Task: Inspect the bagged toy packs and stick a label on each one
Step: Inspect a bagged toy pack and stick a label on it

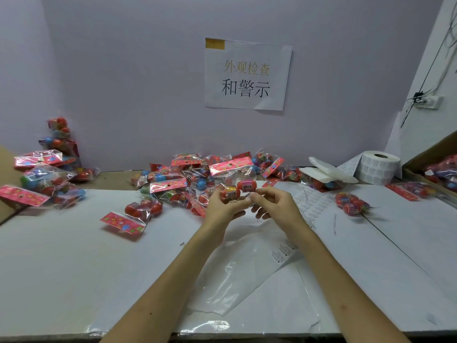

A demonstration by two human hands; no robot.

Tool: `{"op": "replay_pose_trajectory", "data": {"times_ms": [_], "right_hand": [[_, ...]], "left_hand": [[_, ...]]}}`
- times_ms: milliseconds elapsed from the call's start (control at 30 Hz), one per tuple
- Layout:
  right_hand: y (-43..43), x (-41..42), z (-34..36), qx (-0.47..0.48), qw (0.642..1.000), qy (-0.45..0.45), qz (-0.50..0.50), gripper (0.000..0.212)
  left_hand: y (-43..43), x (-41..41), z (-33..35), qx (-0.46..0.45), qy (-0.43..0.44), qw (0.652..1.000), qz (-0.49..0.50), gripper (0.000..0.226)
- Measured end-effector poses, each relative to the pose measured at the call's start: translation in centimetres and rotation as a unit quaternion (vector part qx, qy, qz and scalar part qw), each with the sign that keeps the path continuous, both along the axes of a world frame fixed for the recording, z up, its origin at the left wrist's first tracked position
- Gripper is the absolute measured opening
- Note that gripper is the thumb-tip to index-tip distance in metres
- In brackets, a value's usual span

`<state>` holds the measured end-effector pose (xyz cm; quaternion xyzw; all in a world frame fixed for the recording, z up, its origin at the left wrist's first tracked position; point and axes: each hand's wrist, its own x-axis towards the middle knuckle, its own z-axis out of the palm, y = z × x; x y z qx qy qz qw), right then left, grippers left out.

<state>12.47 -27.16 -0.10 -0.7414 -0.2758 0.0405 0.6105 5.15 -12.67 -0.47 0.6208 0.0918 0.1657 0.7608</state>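
I hold one clear bagged toy pack (237, 184) of red egg-shaped toys with a pink header card up above the middle of the table. My left hand (222, 206) grips the pack from below, fingers curled round a red egg. My right hand (274, 204) pinches the pack's lower right side with its fingertips. A heap of similar packs (178, 184) lies just behind my hands. A roll of white labels (377, 167) stands at the back right, and its strip of labels (311, 201) trails over the table right of my hands.
More packs are piled at the left (44, 184) and one lies alone at the right (351, 203). A separate pack (133, 215) lies left of my hands. A clear plastic sheet (247, 273) lies under my forearms. A cardboard box (435, 164) with packs sits at far right.
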Motion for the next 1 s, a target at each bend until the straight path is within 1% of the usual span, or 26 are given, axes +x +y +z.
{"op": "replay_pose_trajectory", "data": {"times_ms": [267,367,467,533,667,733,800,900,1000], "right_hand": [[0.03,0.19,-0.02,0.022,0.999,0.029,-0.012,0.024],[0.06,0.27,-0.06,0.028,0.999,0.022,-0.018,0.022],[0.19,0.30,-0.07,0.038,0.999,0.018,-0.009,0.015],[0.29,0.16,-0.11,0.038,0.999,0.015,0.015,0.019],[0.43,-0.25,-0.07,0.006,0.998,-0.009,0.058,0.031],[0.47,-0.37,-0.03,-0.006,0.998,-0.012,0.064,0.037],[0.45,-0.38,0.01,0.000,0.998,0.002,0.064,0.036],[0.43,-0.40,0.12,0.013,0.999,0.017,0.046,0.030],[0.37,-0.14,-0.12,0.008,1.000,0.004,0.023,0.023]], "left_hand": [[0.14,0.39,-0.18,-0.001,0.010,1.000,-0.007,0.064],[0.08,0.50,-0.22,0.003,0.006,1.000,-0.018,0.063],[-0.14,0.39,-0.29,0.019,0.007,1.000,-0.002,0.056],[-0.18,0.37,-0.48,0.022,0.004,0.999,0.036,0.048],[0.38,0.42,-0.48,-0.022,0.008,0.997,0.077,0.033],[0.52,0.54,-0.47,-0.022,0.013,0.996,0.087,0.034],[0.42,0.68,-0.50,-0.010,0.013,0.996,0.092,0.037],[0.24,0.69,-0.54,0.012,0.011,0.996,0.084,0.039],[0.11,0.50,-0.61,0.027,0.002,0.998,0.058,0.047]]}}
